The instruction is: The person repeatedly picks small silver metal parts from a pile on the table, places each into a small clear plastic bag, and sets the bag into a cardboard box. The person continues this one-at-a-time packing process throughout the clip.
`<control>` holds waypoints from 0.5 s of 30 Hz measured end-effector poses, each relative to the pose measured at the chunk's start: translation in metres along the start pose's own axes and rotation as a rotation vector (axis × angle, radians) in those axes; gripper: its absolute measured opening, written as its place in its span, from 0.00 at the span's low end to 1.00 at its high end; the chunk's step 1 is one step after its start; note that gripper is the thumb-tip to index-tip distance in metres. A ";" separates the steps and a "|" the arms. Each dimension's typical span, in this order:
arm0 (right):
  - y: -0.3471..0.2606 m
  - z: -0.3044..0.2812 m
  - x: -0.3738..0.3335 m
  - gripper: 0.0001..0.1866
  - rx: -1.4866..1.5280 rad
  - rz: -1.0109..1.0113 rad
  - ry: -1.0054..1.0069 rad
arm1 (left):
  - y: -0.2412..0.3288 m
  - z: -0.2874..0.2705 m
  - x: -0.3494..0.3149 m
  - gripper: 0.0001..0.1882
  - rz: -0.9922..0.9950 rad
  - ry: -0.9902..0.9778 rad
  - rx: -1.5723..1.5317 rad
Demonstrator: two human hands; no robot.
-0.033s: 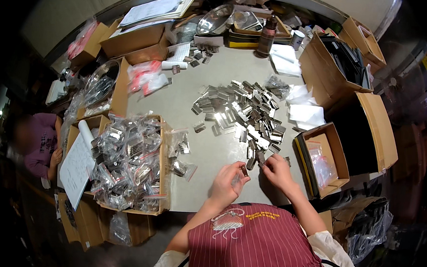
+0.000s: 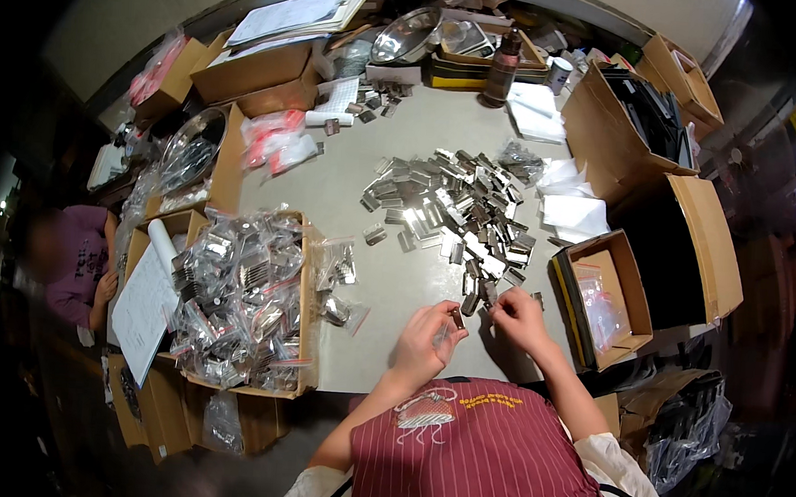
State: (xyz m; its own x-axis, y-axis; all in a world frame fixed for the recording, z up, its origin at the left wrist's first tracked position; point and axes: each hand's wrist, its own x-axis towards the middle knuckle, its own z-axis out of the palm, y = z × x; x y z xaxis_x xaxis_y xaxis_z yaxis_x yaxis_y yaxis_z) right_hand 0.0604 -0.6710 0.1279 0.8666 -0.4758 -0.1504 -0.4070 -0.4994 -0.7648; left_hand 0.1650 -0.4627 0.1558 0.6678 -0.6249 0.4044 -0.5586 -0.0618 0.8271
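My left hand (image 2: 422, 344) is closed, with thumb and fingers pinching a small shiny metal clip-like piece (image 2: 457, 320). A bit of clear plastic seems to show in the same palm. At the near edge of the pile, my right hand (image 2: 518, 321) has its fingertips pressed together. Whatever they may hold is too small to make out. Just beyond both hands spreads a loose pile of bent metal pieces (image 2: 484, 210), silver and dark, overlapping at many angles. The nearest pieces lie almost against my right fingertips.
On the left, a cardboard box (image 2: 308, 334) brims with clear zip bags of metal parts; filled bags (image 2: 344, 313) lie beside it. A small open carton (image 2: 640, 343) stands right. White sheets (image 2: 575, 217) and a bottle (image 2: 501, 70) are farther back. Another person (image 2: 78, 265) is far left.
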 end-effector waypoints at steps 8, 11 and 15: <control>-0.032 -0.001 -0.010 0.06 0.820 0.182 -0.318 | -0.006 0.004 -0.002 0.21 0.198 0.047 0.031; -0.037 0.005 -0.015 0.06 0.857 0.185 -0.342 | -0.009 0.006 -0.002 0.19 0.198 0.022 0.041; -0.032 0.010 -0.017 0.08 0.837 0.224 -0.364 | -0.016 0.007 -0.007 0.16 0.175 -0.063 0.078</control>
State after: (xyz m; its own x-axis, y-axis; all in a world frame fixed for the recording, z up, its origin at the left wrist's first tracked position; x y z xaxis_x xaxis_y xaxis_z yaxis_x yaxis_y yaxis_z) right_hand 0.0614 -0.6403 0.1486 0.8877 -0.1716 -0.4272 -0.3580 0.3263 -0.8749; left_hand 0.1652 -0.4629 0.1371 0.5263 -0.6790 0.5118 -0.7014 -0.0064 0.7128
